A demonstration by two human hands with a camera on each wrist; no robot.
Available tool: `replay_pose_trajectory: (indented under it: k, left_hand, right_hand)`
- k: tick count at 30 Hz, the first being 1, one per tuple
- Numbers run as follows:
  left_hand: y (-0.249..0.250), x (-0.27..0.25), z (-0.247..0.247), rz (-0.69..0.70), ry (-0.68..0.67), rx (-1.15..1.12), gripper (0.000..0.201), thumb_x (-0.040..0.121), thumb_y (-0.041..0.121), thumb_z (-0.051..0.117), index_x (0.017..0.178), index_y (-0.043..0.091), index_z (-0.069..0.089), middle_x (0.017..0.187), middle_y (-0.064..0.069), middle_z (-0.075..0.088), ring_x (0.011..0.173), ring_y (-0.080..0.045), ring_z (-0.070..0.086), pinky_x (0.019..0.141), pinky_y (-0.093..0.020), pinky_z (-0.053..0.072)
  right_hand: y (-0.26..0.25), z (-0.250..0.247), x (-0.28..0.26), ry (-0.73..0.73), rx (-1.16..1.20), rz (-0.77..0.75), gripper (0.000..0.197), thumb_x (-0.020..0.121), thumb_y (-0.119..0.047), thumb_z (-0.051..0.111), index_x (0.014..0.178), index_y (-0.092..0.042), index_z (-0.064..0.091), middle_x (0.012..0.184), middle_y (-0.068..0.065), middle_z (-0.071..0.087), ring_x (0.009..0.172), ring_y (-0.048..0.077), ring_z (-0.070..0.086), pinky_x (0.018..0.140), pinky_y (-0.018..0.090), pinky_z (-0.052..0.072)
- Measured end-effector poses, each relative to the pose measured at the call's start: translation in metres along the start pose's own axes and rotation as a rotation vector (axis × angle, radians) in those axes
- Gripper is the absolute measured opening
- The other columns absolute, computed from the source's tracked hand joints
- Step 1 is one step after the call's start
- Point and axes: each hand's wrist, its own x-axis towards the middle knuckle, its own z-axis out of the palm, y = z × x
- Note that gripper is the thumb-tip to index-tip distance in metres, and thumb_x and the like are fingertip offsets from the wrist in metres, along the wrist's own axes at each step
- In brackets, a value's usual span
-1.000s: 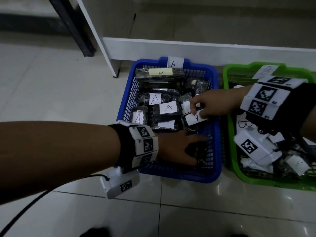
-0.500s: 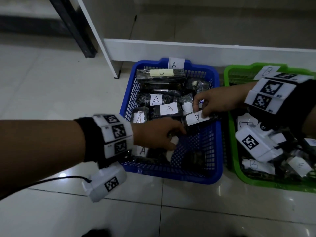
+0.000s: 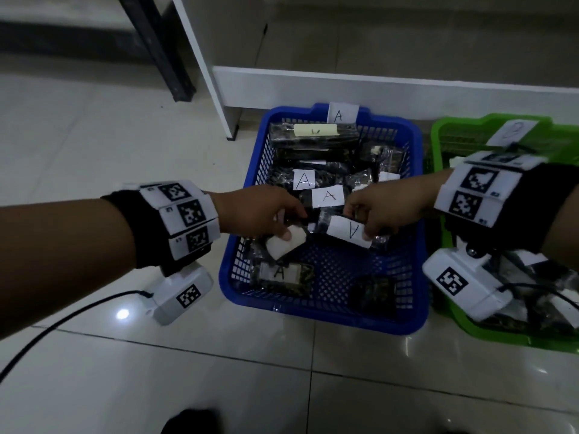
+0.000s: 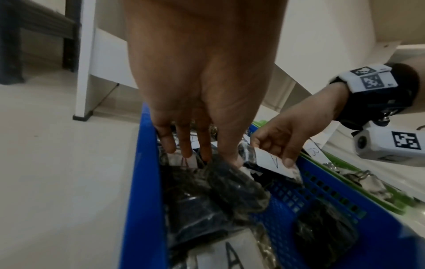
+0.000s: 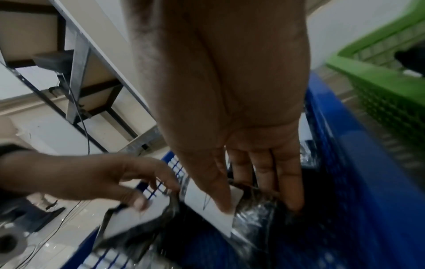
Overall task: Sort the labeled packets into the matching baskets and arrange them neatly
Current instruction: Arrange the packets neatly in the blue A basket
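The blue basket (image 3: 238,270), tagged A (image 3: 340,114), holds several dark packets with white A labels. My left hand (image 3: 289,228) hovers over its left middle and pinches a dark packet by its white label (image 3: 286,244), the same packet (image 4: 230,185) under my thumb in the left wrist view. My right hand (image 3: 360,228) grips another packet with an A label (image 3: 346,234) just to the right, thumb on the label (image 5: 214,209). The two packets almost touch. The green basket (image 3: 438,142), with its own paper tag (image 3: 513,133), stands at the right, holding labelled packets.
Both baskets stand on a pale tiled floor (image 3: 125,120) against a white furniture base (image 3: 376,89). A white panel leg (image 3: 216,98) and a dark post (image 3: 163,48) stand behind the blue basket's left. A loose packet (image 3: 372,292) lies in its front right corner.
My left hand pulled back from the basket's front right to its left middle and took hold of a white-labelled packet. My right hand kept its A packet, barely shifting.
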Motion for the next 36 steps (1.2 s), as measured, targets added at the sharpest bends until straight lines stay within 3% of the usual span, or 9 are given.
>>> replay_pose_trajectory:
  k: [9,11,13,16,18,22,30,34,36]
  left_hand:
    - [-0.002,-0.005,-0.005,0.027,-0.148,0.012,0.043,0.091,0.018,0.060,0.132,0.026,0.050,0.117,0.002,0.049,0.104,-0.015,0.051,0.088,-0.022,0.044]
    - [-0.002,-0.005,-0.005,0.015,-0.107,0.054,0.030,0.087,0.018,0.065,0.115,0.021,0.052,0.105,0.004,0.045,0.094,-0.014,0.048,0.072,-0.015,0.042]
    - [-0.001,-0.006,-0.008,-0.006,-0.048,0.023,0.026,0.085,0.017,0.067,0.100,0.019,0.046,0.096,0.003,0.046,0.086,-0.017,0.048,0.067,-0.022,0.041]
    - [0.002,-0.009,-0.012,-0.019,0.004,-0.164,0.038,0.087,0.013,0.063,0.118,0.024,0.042,0.095,0.000,0.055,0.081,-0.019,0.056,0.067,-0.031,0.051]
    - [0.007,-0.007,-0.011,-0.009,0.070,-0.205,0.043,0.089,0.014,0.060,0.127,0.030,0.045,0.098,0.000,0.057,0.079,-0.014,0.058,0.067,-0.022,0.050]
    - [0.019,0.009,0.005,-0.052,0.200,-0.336,0.029,0.085,0.018,0.068,0.112,0.015,0.057,0.092,-0.001,0.058,0.071,-0.008,0.056,0.063,-0.018,0.051]
    - [0.023,0.027,0.041,0.077,0.069,0.560,0.035,0.088,0.031,0.057,0.119,0.016,0.051,0.120,-0.005,0.055,0.109,-0.023,0.054,0.090,-0.034,0.041]
    - [0.024,0.027,0.047,0.069,0.167,0.676,0.044,0.089,0.035,0.053,0.128,0.016,0.047,0.126,-0.005,0.047,0.118,-0.025,0.043,0.101,-0.039,0.033]
    - [0.026,0.025,0.048,0.093,0.291,0.517,0.046,0.087,0.033,0.056,0.127,0.015,0.042,0.123,-0.006,0.046,0.115,-0.025,0.044,0.099,-0.037,0.034]
  right_hand:
    - [-0.002,0.048,0.008,0.251,-0.073,-0.095,0.040,0.083,-0.008,0.064,0.119,-0.015,0.048,0.110,0.007,0.060,0.088,0.018,0.051,0.070,0.025,0.039]
    - [-0.004,0.050,0.011,0.272,-0.127,-0.132,0.042,0.084,-0.007,0.063,0.123,-0.015,0.049,0.115,0.007,0.060,0.096,0.021,0.055,0.073,0.025,0.042]
    - [-0.006,0.050,0.012,0.274,-0.155,-0.151,0.039,0.085,-0.011,0.061,0.122,-0.015,0.049,0.114,0.009,0.061,0.098,0.024,0.057,0.075,0.032,0.049]
    - [-0.010,0.047,0.008,0.337,-0.134,-0.175,0.029,0.088,-0.030,0.056,0.111,-0.014,0.047,0.101,0.010,0.061,0.085,0.024,0.056,0.069,0.035,0.049]
    - [-0.009,0.040,0.002,0.433,-0.096,-0.187,0.029,0.087,-0.039,0.054,0.104,-0.016,0.048,0.095,0.005,0.060,0.082,0.021,0.055,0.067,0.034,0.046]
    - [0.004,0.021,-0.010,0.441,-0.359,-0.220,0.028,0.086,-0.035,0.053,0.109,-0.020,0.046,0.106,0.001,0.057,0.082,0.018,0.050,0.066,0.031,0.042]
    - [0.028,0.002,-0.022,0.412,-0.485,-0.203,0.033,0.086,-0.032,0.056,0.116,-0.022,0.046,0.111,0.001,0.057,0.082,0.013,0.047,0.067,0.026,0.037]
    - [0.028,-0.001,-0.021,0.344,-0.379,-0.211,0.031,0.086,-0.035,0.056,0.114,-0.022,0.052,0.103,0.003,0.061,0.085,0.018,0.056,0.072,0.030,0.046]
    - [0.024,-0.005,-0.020,0.319,-0.206,-0.190,0.025,0.086,-0.030,0.058,0.110,-0.021,0.057,0.093,0.001,0.062,0.076,0.013,0.055,0.067,0.028,0.047]
